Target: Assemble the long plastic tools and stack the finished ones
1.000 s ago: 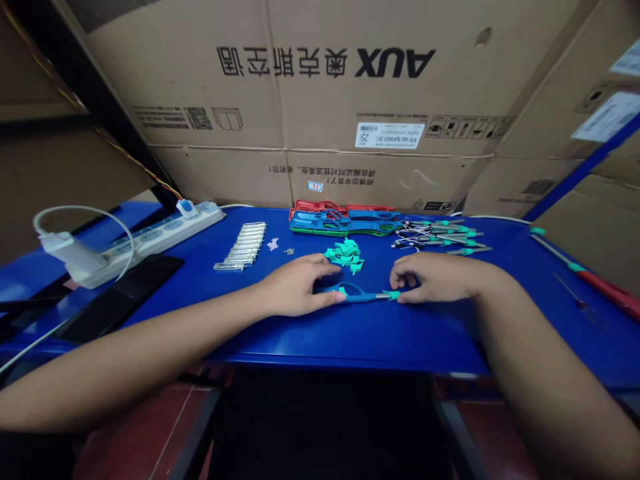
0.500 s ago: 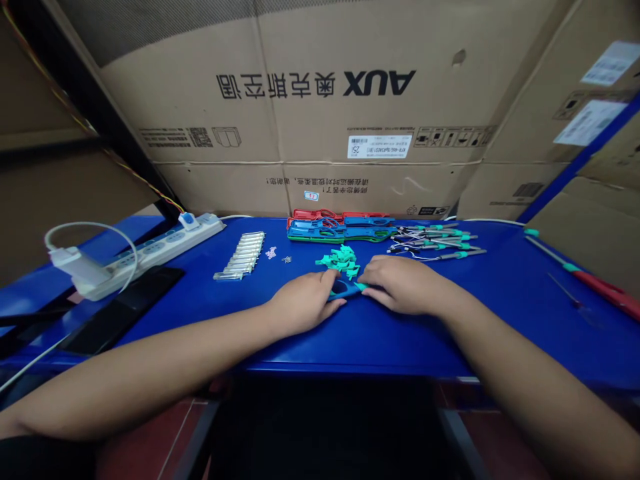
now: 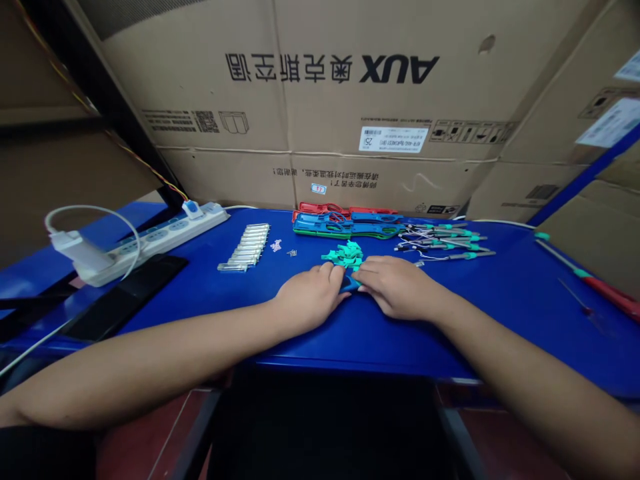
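Blue handle (image 3: 350,285) in both grips, the person worked at the near side of the green clips (image 3: 349,253), low over the surface (image 3: 310,350). The left hand (image 3: 313,298) closed round its left part; the right hand (image 3: 400,285) pinched its right end, fingers hiding the contact. This looked like a close adjusting step, calling for a steady left hold and careful, aligned right fingertip pressure. Forearms angled inward, backs of the hands up, fingertips nearly meeting.
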Available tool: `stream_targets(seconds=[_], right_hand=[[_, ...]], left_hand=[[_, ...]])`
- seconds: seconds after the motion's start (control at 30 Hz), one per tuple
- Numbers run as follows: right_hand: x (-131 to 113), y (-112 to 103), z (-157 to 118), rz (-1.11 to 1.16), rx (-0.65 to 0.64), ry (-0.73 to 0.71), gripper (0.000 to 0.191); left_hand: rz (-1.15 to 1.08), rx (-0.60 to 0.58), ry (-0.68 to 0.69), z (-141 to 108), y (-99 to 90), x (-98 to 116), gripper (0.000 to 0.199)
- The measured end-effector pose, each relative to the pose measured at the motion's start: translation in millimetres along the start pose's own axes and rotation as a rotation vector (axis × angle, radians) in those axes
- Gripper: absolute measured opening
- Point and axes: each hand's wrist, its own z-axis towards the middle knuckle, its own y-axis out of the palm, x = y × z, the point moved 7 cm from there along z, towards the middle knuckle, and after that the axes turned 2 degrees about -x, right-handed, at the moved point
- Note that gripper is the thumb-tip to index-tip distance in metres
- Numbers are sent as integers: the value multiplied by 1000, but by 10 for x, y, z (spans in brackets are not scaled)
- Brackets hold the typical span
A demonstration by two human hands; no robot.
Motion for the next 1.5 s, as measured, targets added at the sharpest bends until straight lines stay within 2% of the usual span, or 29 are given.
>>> stream_targets(seconds=[0.07,0.13,0.2,0.27,0.33,0.37,0.43,0.5,0.63,0.8,0.97,1.07,1.2,1.33,1.43,1.5], right_hand=[[4,-114,-3,-28,100,23,24],[24,-310,-49,-61,296,119,26],[44,-488,-144,-37,525,262,26],[44,-511,-191,115,640,354,24],[3,-367,-109,340,576,347,34],[-36,-268,-38,437,506,319,47],[-106,-117,75,555,422,272,70],[-147,-33,145,608,391,235,80],[-136,1,155,611,404,229,69],[-87,-33,122,439,404,300,62],[-37,-34,120,197,346,436,56],[-21,-28,118,131,325,443,57],[-4,-15,101,155,301,423,55],[9,8,85,189,243,423,47],[36,3,72,210,238,415,43],[83,-47,40,234,313,423,44]], left_hand=[[-94,61,-1,24,-67,-86,35],[-270,143,-12,65,-163,-214,38],[-549,226,-20,111,-258,-349,44],[-924,300,-22,150,-315,-451,52],[-1264,330,-14,177,-304,-480,58],[-1377,333,-5,184,-283,-467,59],[-1470,330,28,186,-234,-413,57],[-1466,344,47,182,-187,-377,57],[-1385,313,58,203,-122,-358,62],[-1273,302,55,190,-164,-399,60],[-1007,317,-60,132,-235,-445,56],[-1027,286,-100,132,-251,-449,54],[-1094,219,-122,159,-226,-428,54],[-984,171,-157,139,-192,-420,58],[-831,173,-100,87,-235,-385,64],[-740,123,81,51,-268,-250,66]])
